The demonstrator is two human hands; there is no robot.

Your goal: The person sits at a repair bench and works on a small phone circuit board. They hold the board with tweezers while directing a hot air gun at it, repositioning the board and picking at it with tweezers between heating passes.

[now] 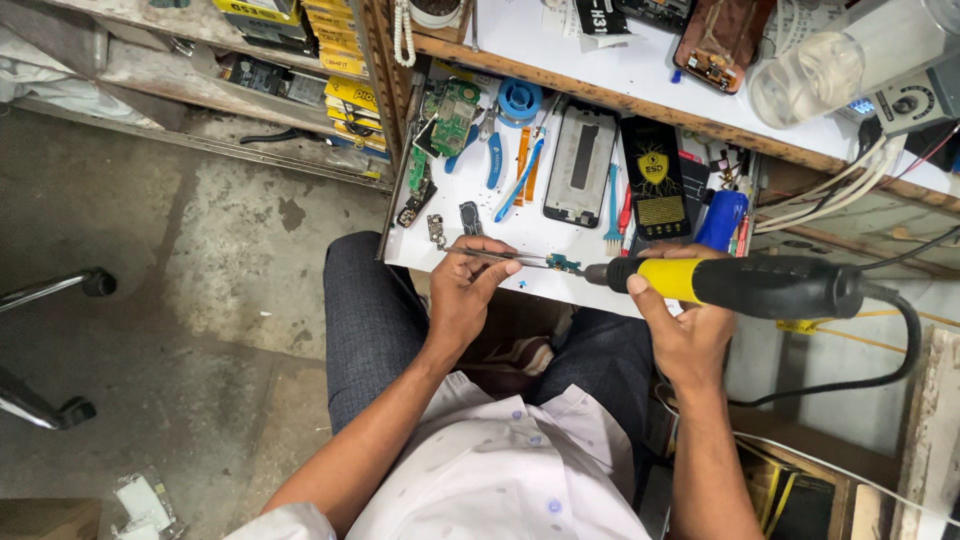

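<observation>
The bench's [540,235] near edge has a bare white strip. Toward the far edge, a phone frame [580,163], black packet [655,180], circuit board [452,115] and hand tools [520,175] crowd the way.

A phone repair workshop: circuit boards [455,115], a phone frame [580,165] and small tools litter the white bench [520,235]

White bench [520,232] — phone frame [580,165]; circuit boards [452,115]

Two hands work over the white surface [500,235] — the left hand [468,290] and the right hand [690,330]. One yellow-and-black hot-air tool [740,285], one pair of tweezers [490,256], one phone frame [580,165] at 12 o'clock, one blue solder spool [519,100] — and one green circuit board [455,115] at 11 o'clock.
</observation>
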